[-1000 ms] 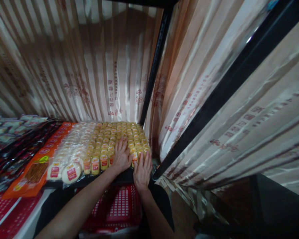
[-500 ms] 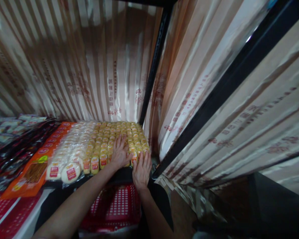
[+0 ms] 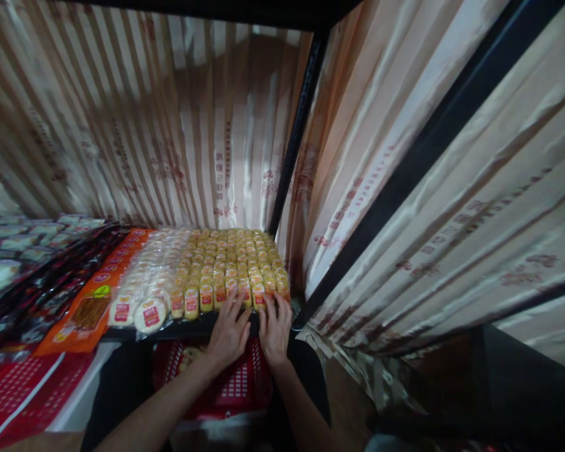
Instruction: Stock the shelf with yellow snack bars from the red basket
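Reaching forward side by side, the two bare forearms come in from the bottom edge toward the front of a shelf. Beneath them sits a red basket (image 3: 235, 386) with a slotted wall. The left hand (image 3: 229, 331) lies palm down with its fingers spread, their tips touching the front row of yellow packets (image 3: 230, 267). The right hand (image 3: 275, 328) is just beside it, nearly touching, fingers likewise spread and resting on the packets at the right front corner. Neither hand is closed around a packet; each grip is wide and flat, pressing rather than holding.

The yellow packets stand in tight rows with red-and-white labels facing forward, filling the right end of the shelf (image 3: 188, 328), whose dark front edge shows just below them. To their left, touching them, lie pale round packets (image 3: 148, 295) in clear wrap with red labels. Further left is an orange package (image 3: 91, 301) lying flat, then dark packets (image 3: 37, 295) and pale ones too blurred to tell.

Behind the goods hangs a striped satin curtain (image 3: 169, 132) with red print. A black post (image 3: 296, 135) rises at the shelf's back right corner, and a black bar (image 3: 433, 150) slants across more curtain on the right.
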`<state>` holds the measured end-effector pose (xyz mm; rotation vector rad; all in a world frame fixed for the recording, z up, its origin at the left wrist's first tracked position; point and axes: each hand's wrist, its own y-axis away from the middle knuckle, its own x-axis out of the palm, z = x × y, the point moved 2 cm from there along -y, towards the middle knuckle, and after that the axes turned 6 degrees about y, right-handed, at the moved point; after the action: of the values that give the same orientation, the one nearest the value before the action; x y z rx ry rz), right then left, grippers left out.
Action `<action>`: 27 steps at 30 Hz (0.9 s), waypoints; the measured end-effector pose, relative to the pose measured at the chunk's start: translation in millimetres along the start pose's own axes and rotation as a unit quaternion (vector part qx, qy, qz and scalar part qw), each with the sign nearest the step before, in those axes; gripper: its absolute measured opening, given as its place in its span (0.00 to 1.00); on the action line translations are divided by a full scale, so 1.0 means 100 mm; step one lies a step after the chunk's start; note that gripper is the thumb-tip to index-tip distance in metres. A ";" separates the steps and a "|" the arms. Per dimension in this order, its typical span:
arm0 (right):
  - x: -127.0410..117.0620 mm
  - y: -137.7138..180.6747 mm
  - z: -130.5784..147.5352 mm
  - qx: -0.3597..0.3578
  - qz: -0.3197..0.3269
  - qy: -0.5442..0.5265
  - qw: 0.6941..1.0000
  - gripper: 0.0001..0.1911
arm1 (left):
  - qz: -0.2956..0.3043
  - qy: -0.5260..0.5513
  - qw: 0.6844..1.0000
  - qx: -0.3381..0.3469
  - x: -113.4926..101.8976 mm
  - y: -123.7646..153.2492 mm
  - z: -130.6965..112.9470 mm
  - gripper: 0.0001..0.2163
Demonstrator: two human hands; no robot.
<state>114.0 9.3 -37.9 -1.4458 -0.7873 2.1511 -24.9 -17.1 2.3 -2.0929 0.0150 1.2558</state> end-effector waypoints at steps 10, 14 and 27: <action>0.09 0.08 0.09 0.006 0.051 -0.067 0.996 0.19 | 0.063 0.006 0.998 0.001 0.29 0.19 0.12 0.19; 0.10 0.11 0.08 0.009 0.048 -0.068 0.997 0.21 | 0.058 0.006 0.998 0.000 0.32 0.20 0.18 0.21; 0.10 0.15 0.00 -0.023 0.058 -0.083 0.995 0.22 | 0.059 0.032 0.998 0.016 0.37 0.04 0.23 0.26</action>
<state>110.0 4.2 -55.0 -1.3803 -0.8338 2.3804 -24.3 4.5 -36.0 -2.1303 0.1889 1.2482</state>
